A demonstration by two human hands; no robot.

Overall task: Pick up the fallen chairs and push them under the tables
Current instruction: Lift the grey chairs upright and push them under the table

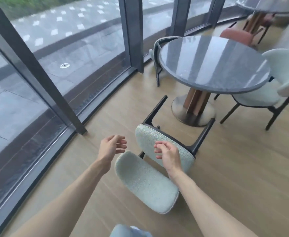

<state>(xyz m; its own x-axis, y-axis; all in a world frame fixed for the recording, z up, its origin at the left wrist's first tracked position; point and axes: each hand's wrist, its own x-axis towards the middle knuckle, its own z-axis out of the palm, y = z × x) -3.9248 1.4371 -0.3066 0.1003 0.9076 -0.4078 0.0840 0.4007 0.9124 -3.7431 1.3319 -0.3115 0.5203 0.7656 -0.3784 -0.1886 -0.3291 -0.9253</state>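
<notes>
A fallen chair with pale mint-green woven fabric and black legs (147,178) lies on a light tan wood-plank floor (234,177). The round table (213,64) has a glossy dark grey speckled top, and a chair with a rust-red seat (236,36) stands behind it.

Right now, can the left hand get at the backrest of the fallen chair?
Probably yes. The left hand hangs open just above the backrest of the fallen chair, which lies on its back on the floor. Nothing sits between them; the right hand is off to the side.
</notes>
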